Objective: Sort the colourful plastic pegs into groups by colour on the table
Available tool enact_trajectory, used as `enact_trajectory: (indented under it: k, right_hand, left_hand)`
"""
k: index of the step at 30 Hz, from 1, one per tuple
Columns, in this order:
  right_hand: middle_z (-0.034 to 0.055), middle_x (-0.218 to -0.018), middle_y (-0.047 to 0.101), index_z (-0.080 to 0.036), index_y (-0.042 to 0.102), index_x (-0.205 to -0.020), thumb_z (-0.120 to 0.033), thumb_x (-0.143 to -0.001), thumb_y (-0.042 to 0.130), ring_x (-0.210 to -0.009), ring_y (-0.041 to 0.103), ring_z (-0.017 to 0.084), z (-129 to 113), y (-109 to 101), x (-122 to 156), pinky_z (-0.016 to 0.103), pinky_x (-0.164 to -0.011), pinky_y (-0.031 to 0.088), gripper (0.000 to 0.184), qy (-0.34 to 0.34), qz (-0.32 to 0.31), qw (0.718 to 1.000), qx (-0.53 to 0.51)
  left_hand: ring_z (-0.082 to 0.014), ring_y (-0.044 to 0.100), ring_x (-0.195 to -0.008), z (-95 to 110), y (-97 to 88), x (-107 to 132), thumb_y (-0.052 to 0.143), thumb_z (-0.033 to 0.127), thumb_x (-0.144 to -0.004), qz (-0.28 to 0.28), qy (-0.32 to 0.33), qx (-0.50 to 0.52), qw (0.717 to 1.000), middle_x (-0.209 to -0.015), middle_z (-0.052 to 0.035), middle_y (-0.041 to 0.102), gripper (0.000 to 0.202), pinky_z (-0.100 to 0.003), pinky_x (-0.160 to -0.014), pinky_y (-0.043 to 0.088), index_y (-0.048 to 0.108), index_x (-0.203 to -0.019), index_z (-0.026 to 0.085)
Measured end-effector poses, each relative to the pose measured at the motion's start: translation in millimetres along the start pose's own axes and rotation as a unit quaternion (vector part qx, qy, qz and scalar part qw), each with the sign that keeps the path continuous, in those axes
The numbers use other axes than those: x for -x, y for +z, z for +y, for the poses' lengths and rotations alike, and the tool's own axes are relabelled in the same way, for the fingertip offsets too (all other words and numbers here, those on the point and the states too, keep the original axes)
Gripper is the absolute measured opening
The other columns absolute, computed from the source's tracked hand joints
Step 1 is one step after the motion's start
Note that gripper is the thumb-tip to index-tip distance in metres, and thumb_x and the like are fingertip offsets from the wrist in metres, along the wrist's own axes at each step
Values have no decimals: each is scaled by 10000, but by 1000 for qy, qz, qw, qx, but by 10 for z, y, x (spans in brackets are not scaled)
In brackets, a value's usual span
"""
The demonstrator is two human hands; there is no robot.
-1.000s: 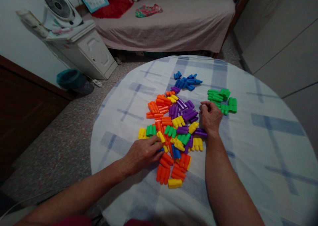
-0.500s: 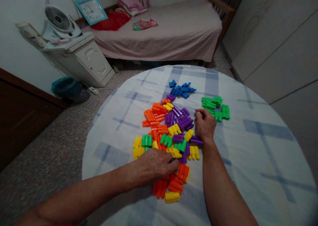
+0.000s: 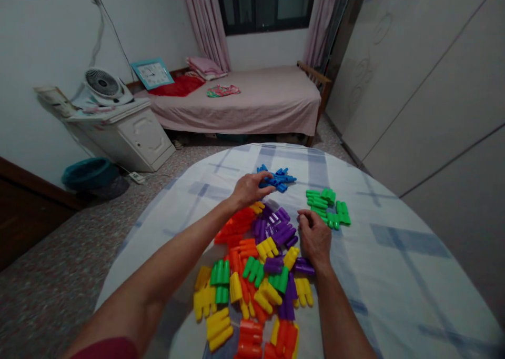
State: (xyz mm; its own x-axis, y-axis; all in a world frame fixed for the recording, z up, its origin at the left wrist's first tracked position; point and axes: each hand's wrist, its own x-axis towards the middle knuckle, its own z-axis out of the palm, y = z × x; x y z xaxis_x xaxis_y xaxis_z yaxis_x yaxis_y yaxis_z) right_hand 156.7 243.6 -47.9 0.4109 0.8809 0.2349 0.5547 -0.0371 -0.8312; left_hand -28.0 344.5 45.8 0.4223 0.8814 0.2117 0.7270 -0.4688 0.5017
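At the far side of the table my left hand (image 3: 252, 186) reaches into a small pile of blue plastic building blocks (image 3: 282, 179). Its thumb and index finger close around a blue block at the pile's near left edge. My right hand (image 3: 315, 237) rests on the tablecloth with its fingers curled; whatever may be under them is hidden. It lies between purple blocks (image 3: 282, 235) on its left and a group of green blocks (image 3: 341, 212) beyond it. Orange blocks (image 3: 248, 338) and yellow blocks (image 3: 220, 328) lie mixed with purple and green ones in the heap nearer me.
A checked cloth covers the round table (image 3: 394, 275). Behind it stands a bed (image 3: 268, 98) with a pink sheet. A white cabinet (image 3: 145, 138) carrying a fan (image 3: 104, 84) is at left, above a bin (image 3: 92, 173). A large wardrobe (image 3: 426, 101) stands at right.
My left hand has moved from the near mixed heap out to the blue pile. A blue bit near its fingers has left the heap. The view has tilted up; my right hand stays put.
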Motion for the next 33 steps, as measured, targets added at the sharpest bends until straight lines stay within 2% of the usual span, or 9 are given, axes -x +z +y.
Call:
enact_trajectory:
  k: [5, 8, 12, 15, 18, 21, 24, 27, 33]
  right_hand:
    - [62, -822, 689, -193, 663, -901, -382, -814, 422, -704, 605, 200, 18, 0, -3, 303, -649, 434, 318, -6, 3, 1000, 2]
    - [62, -815, 687, -196, 661, -894, -376, -816, 411, -707, 604, 205, 19, 4, -1, 308, -645, 436, 318, -9, 3, 1000, 1]
    - [59, -800, 686, -199, 665, -891, -371, -814, 418, -707, 603, 208, 10, 7, -2, 308, -641, 433, 310, -8, 8, 1000, -1]
    - [58, -815, 687, -199, 664, -894, -366, -815, 430, -702, 604, 201, 1, 2, -4, 302, -644, 430, 298, -4, 6, 1000, 1]
    - [60, -838, 689, -198, 661, -903, -367, -820, 427, -712, 605, 202, -5, -1, -3, 304, -655, 429, 300, -3, 5, 1000, 2]
    - [62, -846, 690, -200, 659, -907, -368, -822, 425, -723, 606, 206, -10, 3, 1, 309, -666, 430, 301, -4, 4, 1000, 2]
    - [58, -860, 687, -206, 659, -902, -366, -820, 432, -746, 605, 207, -11, 8, 5, 312, -692, 430, 290, -2, 6, 1000, 1]
    - [54, -862, 685, -209, 660, -897, -365, -819, 435, -762, 603, 208, -2, 13, 7, 315, -714, 427, 285, 0, 5, 1000, 2]
    - [50, -850, 683, -201, 661, -903, -365, -813, 436, -743, 600, 191, 28, 21, 0, 298, -706, 421, 292, -5, 5, 1000, 7]
  left_hand:
    - [-205, 614, -914, -78, 266, -659, 524, 427, -840, 26, -11, -150, 988, -993, -41, 669, 350, -282, -768, 440, 566, -1143, 258]
    - [-212, 594, -988, -96, 332, -842, 488, 393, -867, 14, -7, -196, 980, -1076, -54, 644, 343, -290, -798, 432, 531, -1178, 254]
    - [-214, 578, -1019, -126, 410, -918, 496, 377, -864, -25, 5, -210, 977, -1109, -61, 616, 349, -287, -817, 427, 532, -1183, 242]
    - [-206, 577, -1016, -156, 404, -877, 473, 415, -874, -29, 2, -207, 978, -1124, -67, 594, 429, -284, -827, 427, 472, -1268, 244]
    - [-190, 566, -1029, -222, 308, -745, 445, 402, -887, 15, 12, -188, 982, -1177, -72, 550, 456, -275, -847, 423, 429, -1313, 240]
    - [-161, 587, -941, -334, 194, -519, 445, 348, -883, 41, -1, -151, 988, -1124, -64, 569, 368, -260, -827, 434, 526, -1215, 213]
    - [-147, 597, -844, -446, 158, -260, 481, 372, -858, -18, -30, -113, 993, -1013, -46, 612, 301, -247, -774, 450, 622, -1066, 205]
    - [-155, 592, -869, -501, 206, -66, 542, 417, -815, -63, -8, -73, 995, -1006, -44, 627, 325, -242, -781, 449, 648, -1032, 199]
    - [-168, 600, -857, -457, 270, 52, 579, 383, -792, -132, 54, 7, 990, -927, -40, 673, 292, -247, -774, 450, 684, -971, 178]
